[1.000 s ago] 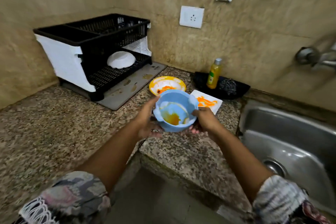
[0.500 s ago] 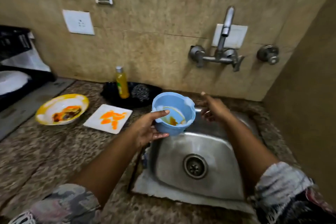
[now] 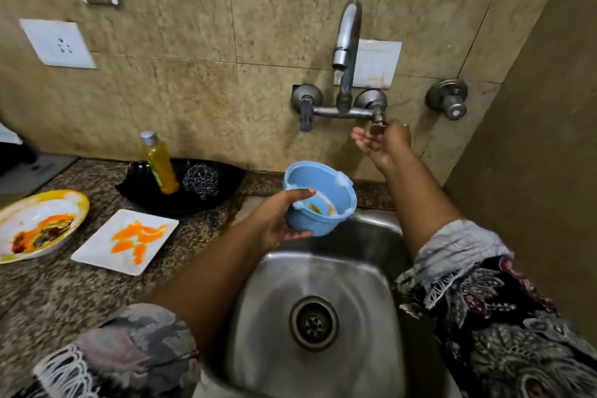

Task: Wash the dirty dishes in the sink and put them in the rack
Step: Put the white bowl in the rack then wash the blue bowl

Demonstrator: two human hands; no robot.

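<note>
My left hand [image 3: 277,220] grips a light blue bowl [image 3: 319,200] by its side, thumb over the rim, above the back left edge of the steel sink [image 3: 355,284]. The bowl tilts toward me and has orange-brown sauce in its bottom. My right hand [image 3: 384,142] is raised at the tap's right handle [image 3: 377,124], fingers loosely spread around it and touching it. A yellow-rimmed plate [image 3: 38,223] with sauce and a white square plate [image 3: 97,249] with orange smears lie on the granite counter to the left. Only a dark corner of the rack [image 3: 16,152] shows.
The tap spout [image 3: 347,52] stands over the sink, with no water running. A black tray [image 3: 226,178] behind the plates holds a yellow soap bottle [image 3: 160,161] and a steel scrubber [image 3: 201,181]. A wall closes in on the right.
The view swung from the rack to the sink. My left hand carried the blue bowl over the sink edge. My right hand let go of the bowl and rose to the tap handle.
</note>
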